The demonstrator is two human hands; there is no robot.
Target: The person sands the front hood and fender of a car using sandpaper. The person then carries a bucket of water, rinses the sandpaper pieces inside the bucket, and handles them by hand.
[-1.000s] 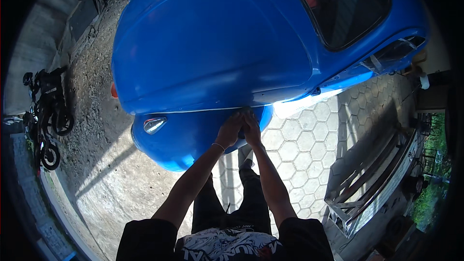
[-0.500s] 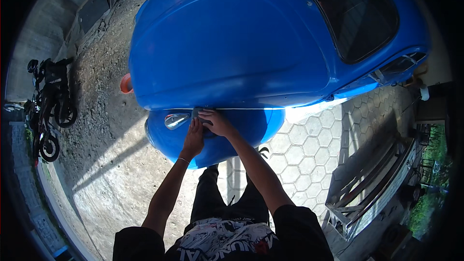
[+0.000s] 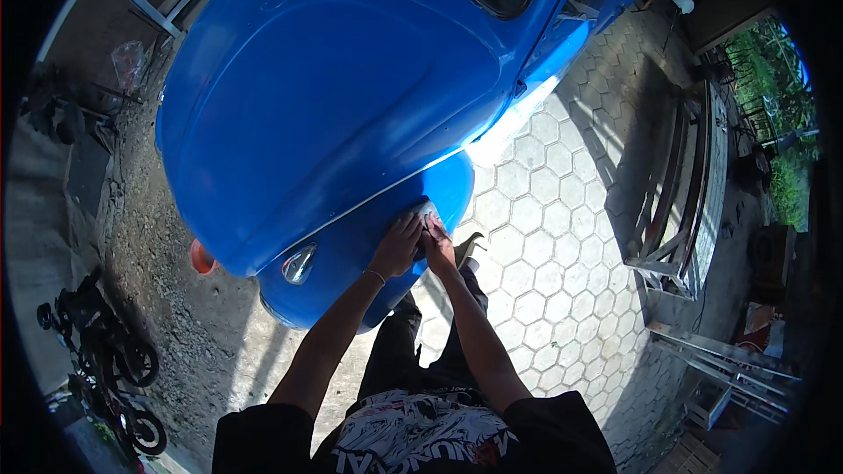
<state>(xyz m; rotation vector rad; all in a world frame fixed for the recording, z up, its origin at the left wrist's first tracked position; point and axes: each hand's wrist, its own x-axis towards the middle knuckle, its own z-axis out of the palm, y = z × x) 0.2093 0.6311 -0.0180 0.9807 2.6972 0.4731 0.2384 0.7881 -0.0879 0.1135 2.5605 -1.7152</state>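
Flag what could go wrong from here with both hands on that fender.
1. Left hand and right hand largely cover the small grey item, so grit caught under it might scratch the blue fender unseen.
2. The thin wristband on the left wrist could scrape paint if that wrist drops.
3. The shiny lamp sits on the same fender; a wide leftward stroke might knock it.

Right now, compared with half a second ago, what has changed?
The left hand and the right hand have moved away from the chrome lamp, rightward along the blue fender, with the greyish pad beneath them. The view has turned too, so the car slants in the picture. Nothing was visibly picked up or let go; the lamp stays on the fender.
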